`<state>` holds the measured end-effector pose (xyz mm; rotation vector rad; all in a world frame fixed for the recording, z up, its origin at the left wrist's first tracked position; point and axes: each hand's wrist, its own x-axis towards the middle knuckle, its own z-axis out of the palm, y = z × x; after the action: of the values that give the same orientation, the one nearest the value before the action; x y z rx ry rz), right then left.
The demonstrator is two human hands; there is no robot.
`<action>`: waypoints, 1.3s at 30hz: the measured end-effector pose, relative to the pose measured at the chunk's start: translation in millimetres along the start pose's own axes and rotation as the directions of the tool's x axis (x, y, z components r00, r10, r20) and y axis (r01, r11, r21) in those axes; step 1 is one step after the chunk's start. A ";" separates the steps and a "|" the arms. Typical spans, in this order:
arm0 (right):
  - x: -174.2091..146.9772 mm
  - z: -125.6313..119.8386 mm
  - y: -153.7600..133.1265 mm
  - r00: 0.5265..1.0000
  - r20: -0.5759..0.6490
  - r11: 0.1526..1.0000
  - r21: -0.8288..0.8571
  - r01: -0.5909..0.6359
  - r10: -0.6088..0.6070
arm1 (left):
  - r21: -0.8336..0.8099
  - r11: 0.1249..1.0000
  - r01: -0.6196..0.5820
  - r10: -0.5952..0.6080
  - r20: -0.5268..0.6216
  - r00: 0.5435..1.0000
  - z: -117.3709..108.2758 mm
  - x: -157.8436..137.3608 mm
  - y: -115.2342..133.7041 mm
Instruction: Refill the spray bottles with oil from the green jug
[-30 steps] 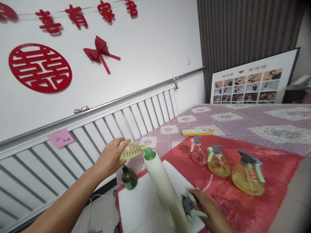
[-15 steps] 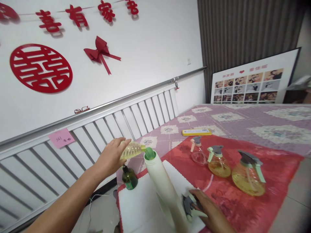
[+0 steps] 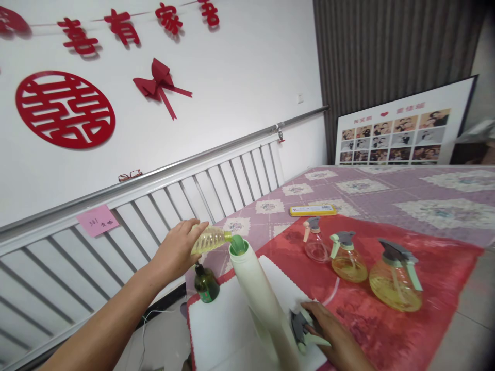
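Note:
My left hand (image 3: 181, 246) is wrapped round a ribbed clear bottle (image 3: 211, 240) with pale yellow liquid inside. It lies nearly level, its yellow neck at a green piece like a funnel or lid (image 3: 238, 245) in the mouth of a tall pale green container (image 3: 257, 281). The container stands tilted in view, its lower part cut off by the frame. At lower right my right hand (image 3: 320, 327) is closed on a grey and light green spray head (image 3: 299, 330) beside the container. A dark green pump bottle (image 3: 206, 283) stands below my left hand.
Three clear spray bottles, one nearest the container (image 3: 317, 249), one in the middle (image 3: 348, 265) and one at right (image 3: 395, 288), stand on a red cloth (image 3: 363, 330). Behind lies a yellow-edged case (image 3: 313, 210). White sheeting (image 3: 214, 330) covers the near table. A white radiator (image 3: 216, 190) runs along the left.

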<state>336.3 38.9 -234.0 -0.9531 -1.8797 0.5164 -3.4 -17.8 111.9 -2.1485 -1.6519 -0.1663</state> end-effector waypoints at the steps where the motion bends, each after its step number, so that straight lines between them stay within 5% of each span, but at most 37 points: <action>1: 0.0 -0.1 -0.1 1.000 -0.002 1.000 -0.004 0.003 -0.003 | -0.001 1.000 0.001 -0.001 0.001 1.000 -0.1 0.1 0.1; 39: -2.2 0.7 1.9 1.000 -0.009 1.000 -0.010 0.012 -0.012 | 0.024 0.999 -0.022 0.021 0.024 0.999 -1.9 1.6 0.0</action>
<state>337.0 38.3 -236.8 -0.9492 -1.8804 0.4949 -2.7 -17.1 114.1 -2.1571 -1.6353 -0.1136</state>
